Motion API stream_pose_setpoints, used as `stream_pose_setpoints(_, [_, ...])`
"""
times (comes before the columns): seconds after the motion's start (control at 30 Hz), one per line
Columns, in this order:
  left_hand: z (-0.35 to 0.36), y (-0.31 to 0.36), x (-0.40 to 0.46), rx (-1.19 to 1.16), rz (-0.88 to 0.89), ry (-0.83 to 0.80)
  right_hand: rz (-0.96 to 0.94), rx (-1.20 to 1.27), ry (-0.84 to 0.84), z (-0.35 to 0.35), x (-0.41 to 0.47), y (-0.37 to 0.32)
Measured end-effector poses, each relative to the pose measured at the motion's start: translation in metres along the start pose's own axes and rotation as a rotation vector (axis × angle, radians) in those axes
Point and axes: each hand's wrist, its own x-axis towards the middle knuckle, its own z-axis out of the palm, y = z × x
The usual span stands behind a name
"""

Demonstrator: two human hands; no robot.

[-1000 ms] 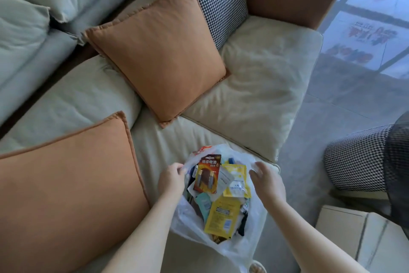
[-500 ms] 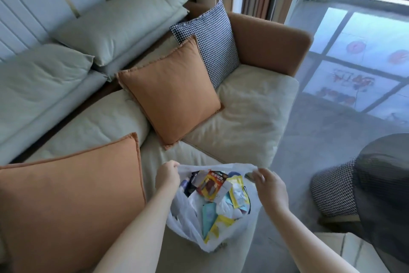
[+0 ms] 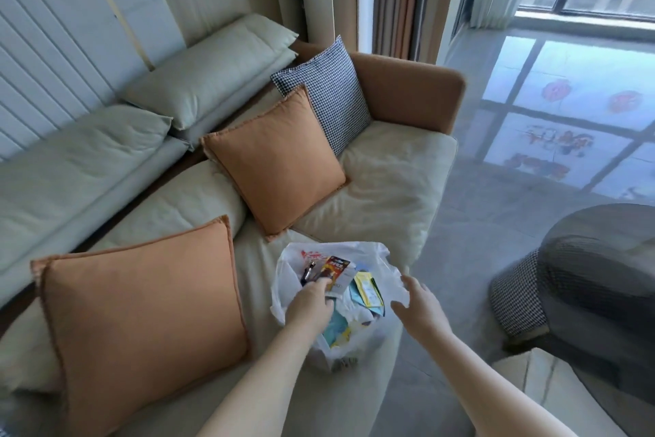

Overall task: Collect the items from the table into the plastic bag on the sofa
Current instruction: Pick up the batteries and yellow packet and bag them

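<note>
The white plastic bag (image 3: 358, 250) lies open on the sofa seat (image 3: 386, 188) near its front edge. Inside it I see a red battery pack (image 3: 336, 268), a yellow sachet (image 3: 367, 291), a teal packet (image 3: 335, 328) and a dark pen-like item (image 3: 307, 273). My left hand (image 3: 310, 303) is over the bag's mouth on its left side, knuckles up. Its fingertips are hidden among the items, so its grip is unclear. My right hand (image 3: 416, 305) hovers at the bag's right edge with fingers spread, holding nothing.
Two orange cushions (image 3: 141, 323) (image 3: 273, 160) and a checked cushion (image 3: 326, 89) lean on the sofa left of and behind the bag. A checked pouf (image 3: 517, 298), a dark mesh object (image 3: 599, 280) and a pale box (image 3: 531, 387) stand on the floor at right.
My right hand has let go of the bag's rim and opened. My left hand has moved from the left rim in over the bag's mouth. My view has tilted upward.
</note>
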Motion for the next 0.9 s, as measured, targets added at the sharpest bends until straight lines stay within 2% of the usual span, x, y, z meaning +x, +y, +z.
stream_pose_setpoints(0.17, [0.019,0.045,-0.055,0.086,0.145,-0.218,0.024,-0.165,-0.004,-0.017,-0.051,0.033])
stream_pose_setpoints(0.3, [0.034,0.076,-0.085,0.159,0.257,-0.272,0.108,-0.221,0.014,-0.025,-0.094,0.066])
stream_pose_setpoints(0.47, [0.055,0.101,-0.113,0.262,0.424,-0.362,0.275,-0.188,0.120,-0.026,-0.155,0.097])
stream_pose_setpoints(0.63, [0.083,0.113,-0.148,0.436,0.647,-0.427,0.505,-0.045,0.259,-0.009,-0.234,0.123])
stream_pose_setpoints(0.9, [0.135,0.133,-0.231,0.619,0.888,-0.586,0.830,0.130,0.443,0.030,-0.361,0.156])
